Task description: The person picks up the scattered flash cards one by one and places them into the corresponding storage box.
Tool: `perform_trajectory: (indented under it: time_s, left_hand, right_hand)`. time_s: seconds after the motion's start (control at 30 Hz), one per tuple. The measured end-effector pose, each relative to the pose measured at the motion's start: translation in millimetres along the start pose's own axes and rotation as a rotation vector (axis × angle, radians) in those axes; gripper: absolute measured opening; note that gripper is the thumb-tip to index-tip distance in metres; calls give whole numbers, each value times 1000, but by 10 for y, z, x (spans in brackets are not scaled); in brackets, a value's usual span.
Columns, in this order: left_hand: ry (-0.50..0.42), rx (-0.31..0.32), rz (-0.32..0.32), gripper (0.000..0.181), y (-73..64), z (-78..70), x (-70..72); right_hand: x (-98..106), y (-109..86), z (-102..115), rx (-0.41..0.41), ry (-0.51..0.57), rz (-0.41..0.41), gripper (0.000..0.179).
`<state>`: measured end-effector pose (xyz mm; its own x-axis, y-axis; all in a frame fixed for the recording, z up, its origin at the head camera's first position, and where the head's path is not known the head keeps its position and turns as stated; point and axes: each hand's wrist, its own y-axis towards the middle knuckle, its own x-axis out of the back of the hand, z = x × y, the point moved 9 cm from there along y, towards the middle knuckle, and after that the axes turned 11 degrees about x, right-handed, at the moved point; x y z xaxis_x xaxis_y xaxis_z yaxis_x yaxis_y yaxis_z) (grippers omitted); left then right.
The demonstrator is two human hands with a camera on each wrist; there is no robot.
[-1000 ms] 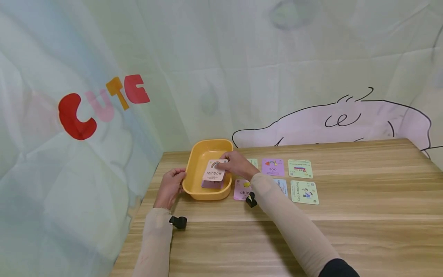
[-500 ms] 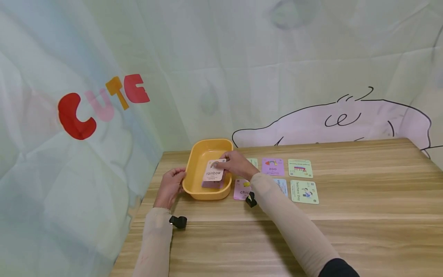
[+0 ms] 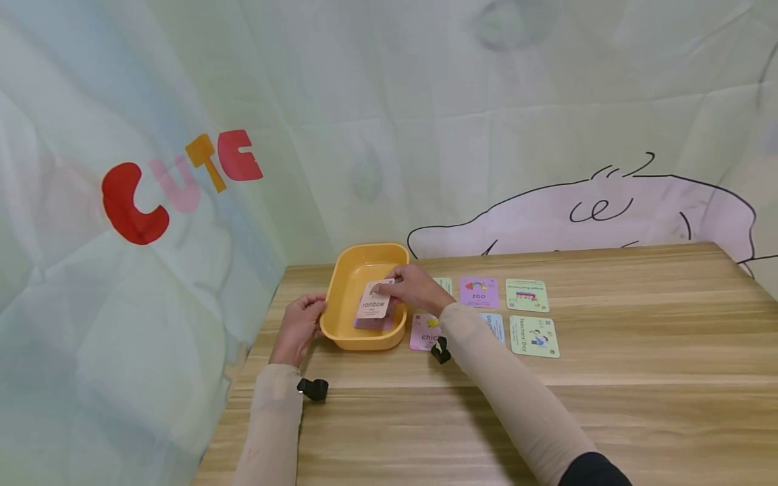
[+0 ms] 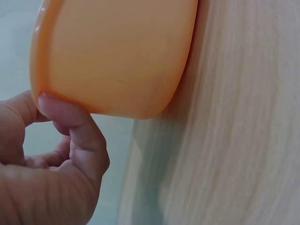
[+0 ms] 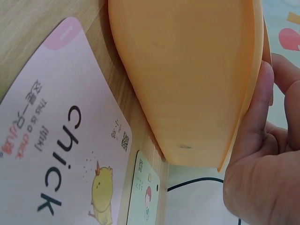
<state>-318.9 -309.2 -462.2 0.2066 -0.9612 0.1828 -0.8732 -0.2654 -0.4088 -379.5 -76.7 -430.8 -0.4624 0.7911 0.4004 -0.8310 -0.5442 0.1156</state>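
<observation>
A yellow-orange plastic basket [image 3: 352, 270] stands at the left of the table. My left hand [image 3: 298, 326] pinches its left rim between thumb and fingers; the left wrist view shows the thumb [image 4: 65, 108] against the rim. My right hand [image 3: 419, 289] reaches over the right rim and pinches a white "rainbow" flashcard [image 3: 372, 307] by its upper right corner. That card is tilted inside the basket, above a purple card [image 3: 365, 325] lying at the bottom. In the right wrist view the basket wall [image 5: 187, 84] hides most of the held card.
Flashcards lie in two rows right of the basket: a "chick" card [image 5: 70, 136], a "zoo" card [image 3: 479, 292], a "Teachers' Day" card [image 3: 535, 336], a green card with a red boat [image 3: 527, 295]. Others are partly under the right arm. A printed curtain [image 3: 365, 135] hangs behind.
The rainbow card has shifted slightly left and turned a little, showing a narrower face. Both hands and the basket stay nearly where they were.
</observation>
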Motion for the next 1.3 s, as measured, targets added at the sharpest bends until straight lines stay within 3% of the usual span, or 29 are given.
perform_trajectory:
  time_s: [0.23, 1.3]
  left_hand:
    - [1, 3, -10, 33, -2, 0, 1]
    - [32, 37, -37, 33, 19, 24, 16]
  right_hand:
    - [-46, -2, 23, -2, 136, 18, 28]
    - [-67, -2, 24, -1, 201, 21, 24]
